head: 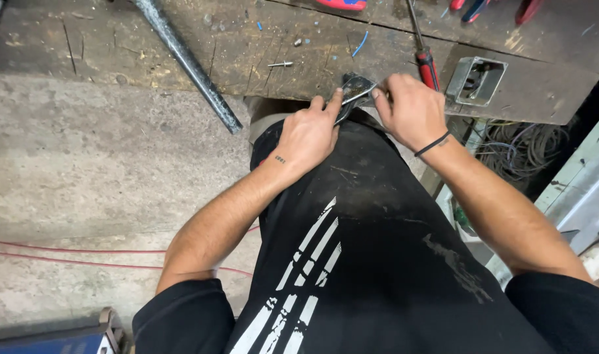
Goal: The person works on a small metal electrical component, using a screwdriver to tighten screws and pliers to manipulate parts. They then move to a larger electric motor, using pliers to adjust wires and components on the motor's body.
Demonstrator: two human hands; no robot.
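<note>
My left hand (309, 134) and my right hand (410, 108) meet at the near edge of a worn wooden workbench (260, 46). Between them is a small dark metal tool with thin shiny parts (356, 88), like pliers or a clamp. My left index finger presses along its left side and the fingers curl on its lower part. My right fingertips pinch its right end. A black band circles my right wrist. My black shirt with white stripes fills the lower view.
A long dark metal pipe (188, 62) leans across the bench at left. A red-handled screwdriver (425, 62) and a grey metal box (476, 80) lie at right. A screw (281, 64) lies behind my hands. Coiled wires (522, 147) sit below right. Red cable (63, 252) crosses the concrete floor.
</note>
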